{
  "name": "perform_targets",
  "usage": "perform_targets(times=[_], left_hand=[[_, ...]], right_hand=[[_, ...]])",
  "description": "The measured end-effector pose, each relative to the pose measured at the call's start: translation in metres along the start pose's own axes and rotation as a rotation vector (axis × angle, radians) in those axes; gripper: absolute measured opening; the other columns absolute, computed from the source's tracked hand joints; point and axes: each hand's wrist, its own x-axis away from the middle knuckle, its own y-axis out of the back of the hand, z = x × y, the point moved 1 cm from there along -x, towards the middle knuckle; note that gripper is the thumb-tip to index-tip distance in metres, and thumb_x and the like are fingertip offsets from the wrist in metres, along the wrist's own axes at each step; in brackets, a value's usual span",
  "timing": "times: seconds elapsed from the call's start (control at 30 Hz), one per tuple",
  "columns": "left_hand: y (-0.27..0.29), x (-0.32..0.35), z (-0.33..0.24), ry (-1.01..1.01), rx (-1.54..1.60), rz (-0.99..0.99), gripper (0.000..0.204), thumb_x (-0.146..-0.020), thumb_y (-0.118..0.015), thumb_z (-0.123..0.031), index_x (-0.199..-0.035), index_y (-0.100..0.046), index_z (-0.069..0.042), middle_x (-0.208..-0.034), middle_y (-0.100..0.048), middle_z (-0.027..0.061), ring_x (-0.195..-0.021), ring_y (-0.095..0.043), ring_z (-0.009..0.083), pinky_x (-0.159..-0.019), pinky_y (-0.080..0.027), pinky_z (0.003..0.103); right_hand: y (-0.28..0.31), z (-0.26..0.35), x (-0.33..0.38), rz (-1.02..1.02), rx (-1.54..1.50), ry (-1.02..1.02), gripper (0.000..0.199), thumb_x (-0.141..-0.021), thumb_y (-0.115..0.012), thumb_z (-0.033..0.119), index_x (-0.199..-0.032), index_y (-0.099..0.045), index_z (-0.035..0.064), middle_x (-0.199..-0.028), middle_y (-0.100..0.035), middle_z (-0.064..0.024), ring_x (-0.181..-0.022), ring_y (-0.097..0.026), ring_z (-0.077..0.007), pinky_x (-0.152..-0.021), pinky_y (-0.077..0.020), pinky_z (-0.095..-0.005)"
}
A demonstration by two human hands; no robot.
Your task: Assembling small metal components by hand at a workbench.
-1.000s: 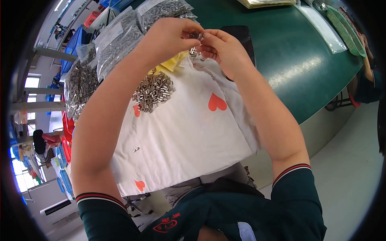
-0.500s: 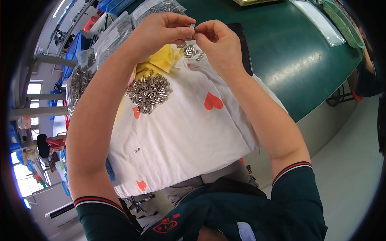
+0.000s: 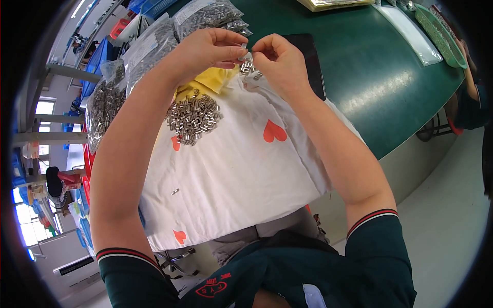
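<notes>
Head view shows both hands up at the far edge of the white cloth (image 3: 231, 174), pinched together on one tiny metal piece (image 3: 243, 47). The left hand (image 3: 208, 49) nips it between thumb and forefinger from the left, and the right hand (image 3: 277, 59) meets it from the right with the same narrow pinch — so the piece sits right between the two sets of fingertips, about equally close to each hand. Too small to tell which way its long axis runs. Just under the pinch lies a small scatter of loose pieces (image 3: 250, 69) on the cloth. Lower and to the left is the main pile of metal sleeves (image 3: 194, 118), next to a yellow cloth (image 3: 208, 82) — it's clearly nearer the left forearm. Bags of parts (image 3: 205, 15) lie beyond on the green table (image 3: 380, 82).
</notes>
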Motion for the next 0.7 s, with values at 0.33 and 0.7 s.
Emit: perform_targets(times=[0.33,0.7], left_hand=[[-0.007,0.001,0.013,-0.028,0.1,-0.109,0.024,-0.074,-0.066,-0.018,-0.086,-0.059,0.001,-0.076,-0.061,0.0054,-0.067,-0.057,0.0094,-0.065,-0.048,0.021],[-0.006,0.005,0.015,0.115,0.311,0.047,0.015,-0.078,-0.061,-0.014,-0.087,-0.057,-0.003,-0.084,-0.058,0.0039,-0.077,-0.057,0.0122,-0.074,-0.048,0.025]], right_hand=[[-0.007,-0.005,0.005,-0.065,0.063,0.073,0.012,-0.071,-0.059,0.004,-0.082,-0.059,0.0003,-0.073,-0.061,-0.0077,-0.064,-0.057,-0.0116,-0.059,-0.0456,-0.0237],[-0.005,0.01,0.006,0.021,0.141,0.107,0.006,-0.068,-0.057,0.001,-0.075,-0.055,0.0008,-0.069,-0.057,-0.0056,-0.061,-0.054,-0.0122,-0.057,-0.0437,-0.0239]])
